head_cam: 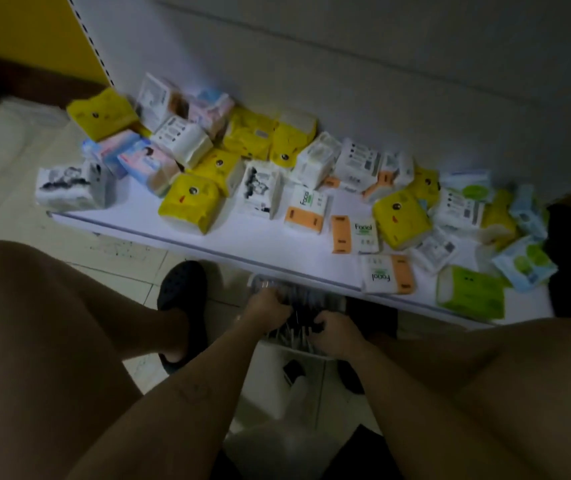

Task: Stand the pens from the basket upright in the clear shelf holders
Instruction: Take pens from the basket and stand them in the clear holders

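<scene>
A basket [324, 301] full of pens [294, 332] sits on the floor between my knees, half under the front edge of a low white shelf [260, 237]. Both my hands are down in it. My left hand [266, 308] has its fingers curled into the pile of pens. My right hand [334, 332] curls round a bunch of pens at the near right of the basket. The picture is dark and blurred, so single pens are hard to make out. No clear holders are in view.
Several tissue packs [190, 199], yellow, white, orange and green, lie scattered over the shelf. My knees fill the lower left and right. A dark shoe [182, 292] stands on the tiled floor to the left of the basket. A small dark object [292, 370] lies below the basket.
</scene>
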Tool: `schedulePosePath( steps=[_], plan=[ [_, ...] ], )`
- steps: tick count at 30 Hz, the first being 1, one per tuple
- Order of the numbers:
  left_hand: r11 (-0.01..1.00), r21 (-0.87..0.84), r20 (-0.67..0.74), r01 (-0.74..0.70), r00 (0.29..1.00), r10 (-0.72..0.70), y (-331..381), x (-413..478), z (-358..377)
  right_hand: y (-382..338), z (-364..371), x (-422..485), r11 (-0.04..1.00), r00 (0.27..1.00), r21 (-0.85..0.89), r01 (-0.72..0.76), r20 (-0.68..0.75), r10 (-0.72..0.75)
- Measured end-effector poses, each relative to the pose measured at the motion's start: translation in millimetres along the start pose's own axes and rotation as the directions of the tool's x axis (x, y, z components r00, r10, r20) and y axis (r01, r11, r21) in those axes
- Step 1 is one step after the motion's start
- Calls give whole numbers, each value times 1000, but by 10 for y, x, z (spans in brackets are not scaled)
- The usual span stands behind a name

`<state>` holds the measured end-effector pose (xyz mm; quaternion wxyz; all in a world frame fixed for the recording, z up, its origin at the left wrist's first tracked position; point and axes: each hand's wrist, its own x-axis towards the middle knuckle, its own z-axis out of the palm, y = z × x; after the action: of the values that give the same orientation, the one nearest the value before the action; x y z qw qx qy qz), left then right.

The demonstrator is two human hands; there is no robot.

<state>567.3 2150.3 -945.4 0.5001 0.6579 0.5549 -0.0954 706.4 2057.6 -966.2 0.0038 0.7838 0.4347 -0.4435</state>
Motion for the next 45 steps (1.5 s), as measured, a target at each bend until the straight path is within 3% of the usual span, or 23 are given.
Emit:
schedulePosePath(
  steps=[4, 7, 10, 14, 19, 23, 28, 32, 39, 45],
  plan=[
    [988, -125, 31, 91, 996, -88, -213, 121, 235, 137, 56, 172, 997, 997, 28, -69, 48, 67],
    [957, -244, 100, 159, 985, -139, -353, 98, 366, 89, 82, 316, 993, 995, 72, -97, 3, 97],
    [943, -270, 131, 193, 978, -162, -422, 85, 432, 20, 160, 460, 989, 993, 93, -115, 31, 112],
    [931, -330, 68, 158, 987, -144, -460, 118, 383, 0, 352, 691, 989, 985, 101, -109, 147, 93],
    [876, -452, -8, 169, 981, -193, -519, 149, 235, 100, 663, 909, 994, 953, -22, -106, 285, 108],
    [880, -443, -24, 168, 980, -199, -532, 146, 234, 106, 675, 892, 988, 937, -95, -125, 316, 149],
    [897, -382, 43, 223, 974, -223, -595, 125, 418, 118, 668, 930, 982, 926, 4, -189, 332, 177],
    [922, -312, 88, 228, 973, -211, -632, 188, 529, 43, 586, 877, 966, 947, 97, -241, 241, 212],
    [986, -85, 147, 147, 980, -133, -596, 423, 590, 57, 543, 685, 921, 960, 275, -275, 32, 277],
    [985, 175, 260, -2, 964, -44, -516, 525, 749, 175, 414, 448, 892, 964, 393, -222, -45, 260]
  ],
)
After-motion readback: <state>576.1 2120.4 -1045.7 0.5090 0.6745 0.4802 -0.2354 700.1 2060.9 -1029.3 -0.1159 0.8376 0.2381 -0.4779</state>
